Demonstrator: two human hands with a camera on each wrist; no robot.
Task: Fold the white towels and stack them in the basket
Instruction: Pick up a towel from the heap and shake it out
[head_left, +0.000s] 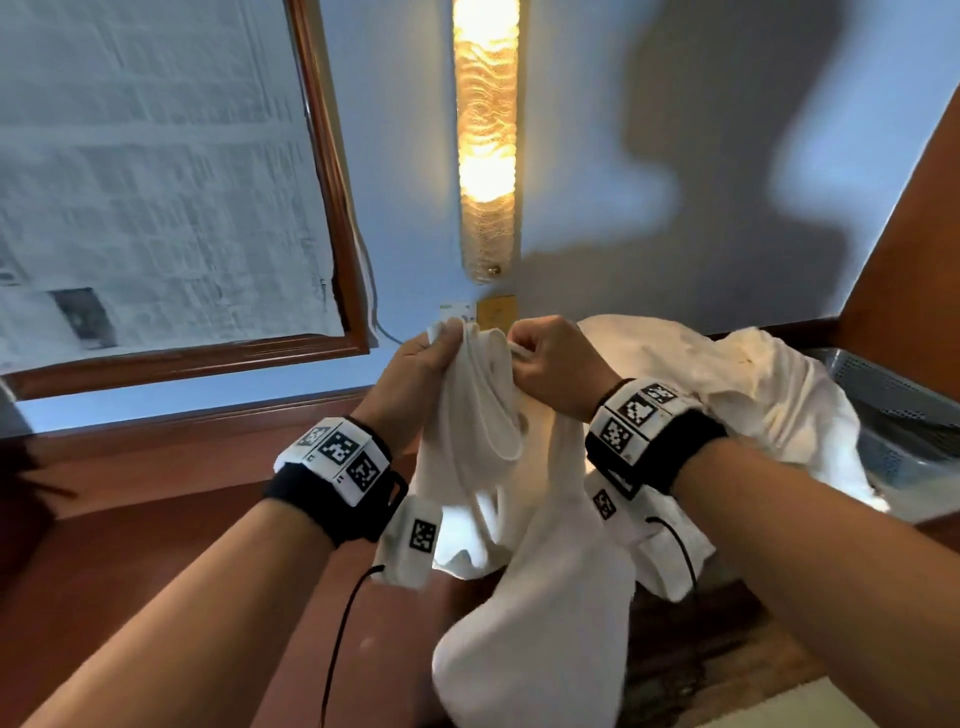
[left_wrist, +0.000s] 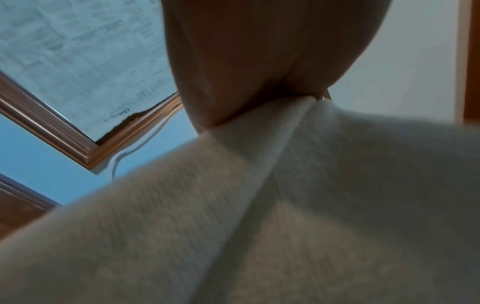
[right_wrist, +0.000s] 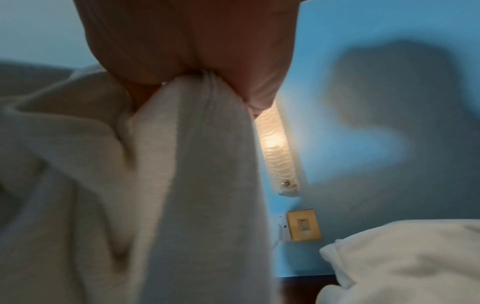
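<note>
Hanging nearest the lens, the white towel (head_left: 519, 545) droops lengthwise straight down from its top edge. Left hand (head_left: 415, 364) pinches one upper corner, right hand (head_left: 550, 364) clamps the other just beside it; the basket (head_left: 893, 400) sits far right, nearer the right hand.

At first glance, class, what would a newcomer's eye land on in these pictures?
First, the white towel held up at centre, the left hand and right hand each pinching its top edge. Next, the lit wall lamp glowing on the wall above the hands. Then the heap of white towels to the right, beside a grey basket.
</note>
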